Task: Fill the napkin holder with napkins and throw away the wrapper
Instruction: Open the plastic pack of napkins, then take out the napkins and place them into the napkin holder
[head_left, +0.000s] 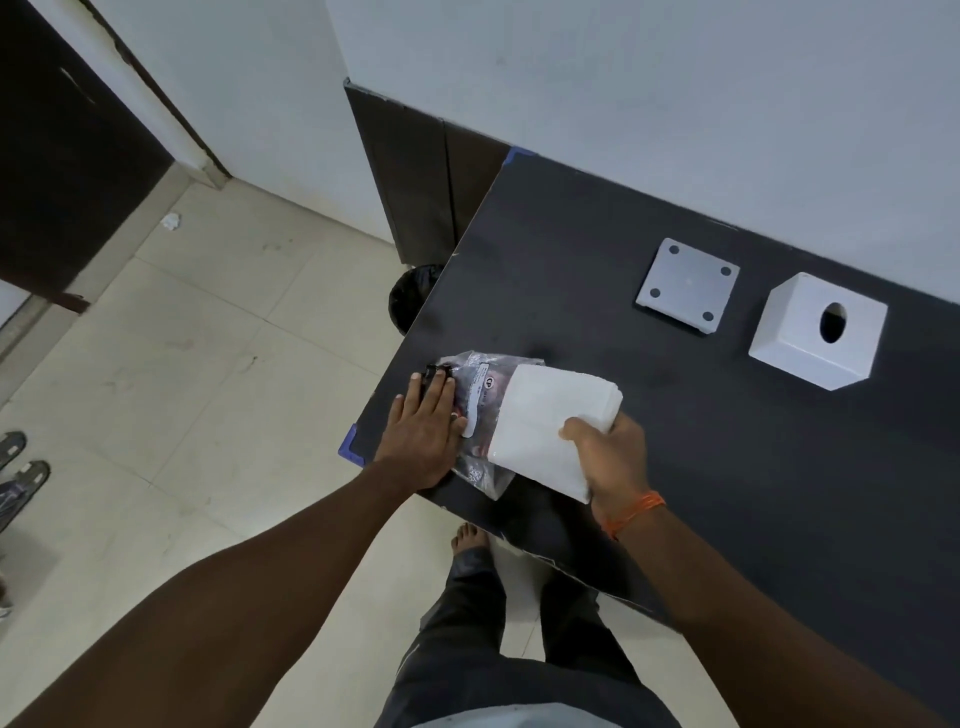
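A stack of white napkins (545, 421) sticks halfway out of a clear printed plastic wrapper (475, 384) near the left corner of the black table (623, 249). My right hand (610, 457) grips the stack's near right edge. My left hand (423, 431) lies flat with fingers spread, pressing the wrapper's left end onto the table. The white cube-shaped napkin holder (810, 338), with an oval hole in its face, rests at the back right. Its flat square base plate (685, 283) with round pads lies apart, just left of it.
A black-lined bin (410, 296) stands on the tiled floor beside the table's left edge, partly hidden. A crumpled white scrap (170, 222) lies on the floor further left. White wall runs behind the table. Sandals (21, 457) sit at the far left.
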